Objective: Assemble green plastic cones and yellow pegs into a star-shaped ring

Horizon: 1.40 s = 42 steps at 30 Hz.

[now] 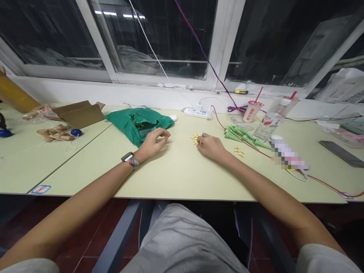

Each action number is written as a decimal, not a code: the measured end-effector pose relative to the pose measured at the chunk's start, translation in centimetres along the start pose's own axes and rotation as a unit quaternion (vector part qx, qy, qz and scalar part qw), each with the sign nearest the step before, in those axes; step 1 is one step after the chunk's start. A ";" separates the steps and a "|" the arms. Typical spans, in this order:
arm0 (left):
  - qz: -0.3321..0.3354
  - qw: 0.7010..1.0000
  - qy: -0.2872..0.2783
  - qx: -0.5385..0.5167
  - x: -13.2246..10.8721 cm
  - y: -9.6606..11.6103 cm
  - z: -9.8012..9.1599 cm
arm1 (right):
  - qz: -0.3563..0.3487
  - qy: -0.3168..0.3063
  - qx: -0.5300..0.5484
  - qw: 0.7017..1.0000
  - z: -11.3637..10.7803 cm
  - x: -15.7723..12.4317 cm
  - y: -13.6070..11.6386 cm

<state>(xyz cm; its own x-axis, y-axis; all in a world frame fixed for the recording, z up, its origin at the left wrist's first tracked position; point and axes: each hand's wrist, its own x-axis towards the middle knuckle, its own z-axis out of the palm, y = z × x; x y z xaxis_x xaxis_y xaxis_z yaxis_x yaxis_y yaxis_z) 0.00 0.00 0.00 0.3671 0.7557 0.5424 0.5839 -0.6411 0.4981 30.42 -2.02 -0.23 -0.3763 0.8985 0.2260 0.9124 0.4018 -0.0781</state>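
Sitting at a pale green desk with grey shorts at the bottom of the shot, both forearms reach out across the desktop. The left hand is at about 11 o'clock, resting with its fingers loosely curled and nothing visible in it. A smartwatch and a beaded bracelet sit on that wrist. The right hand is at about 12:30, narrowed, with its fingertips right at the edge of a small heap of pale yellow pieces. Can't tell if it's actually pinching one.

Just past the right hand at 1 o'clock there's a second little group of yellow pieces, with a row of green cone-shaped pieces behind it. A red wire runs beside them. Off toward 2 o'clock there's a pixelated object, too blurred to tell what it is, then a phone at 3.

Further back at 11 sits a green plastic bag, with a cardboard box and wooden pieces around 10. A power strip, a cup with a red straw and a plastic bottle line the far side under the window.
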 end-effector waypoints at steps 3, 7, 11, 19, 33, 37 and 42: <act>0.015 1.000 -0.018 0.001 0.3 0.9 0.8 | -0.001 0.004 0.011 1.000 0.3 0.3 -0.3; 0.049 0.997 -0.059 0.010 1.2 2.5 2.0 | -0.007 0.027 0.046 0.999 0.6 0.7 -0.2; 0.094 0.991 -0.093 0.020 2.5 4.8 3.1 | -0.009 0.076 0.237 0.968 0.7 0.4 0.3; 0.133 0.983 -0.120 -0.026 2.6 6.8 5.3 | 0.076 -0.024 0.667 0.741 0.7 -0.8 0.6; -0.045 0.961 -0.139 -0.233 1.4 7.5 5.7 | -0.004 -0.013 0.677 0.736 0.0 -1.6 0.0; -0.081 0.940 -0.159 -0.291 1.6 7.3 5.8 | -0.019 -0.018 0.667 0.745 -0.1 -1.6 0.1; -0.173 0.887 -0.175 -0.391 2.0 6.7 6.4 | -0.042 -0.001 0.650 0.759 -0.2 -1.8 -0.5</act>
<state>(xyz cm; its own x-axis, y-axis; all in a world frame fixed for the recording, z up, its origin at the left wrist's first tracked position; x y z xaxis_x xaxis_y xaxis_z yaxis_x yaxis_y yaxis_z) 9.27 -1.92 0.12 0.5467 0.8326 0.0896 0.0746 -0.1549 0.9851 30.73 -3.88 -0.39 -0.4256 0.8600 0.2816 -0.0436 0.2913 -0.9556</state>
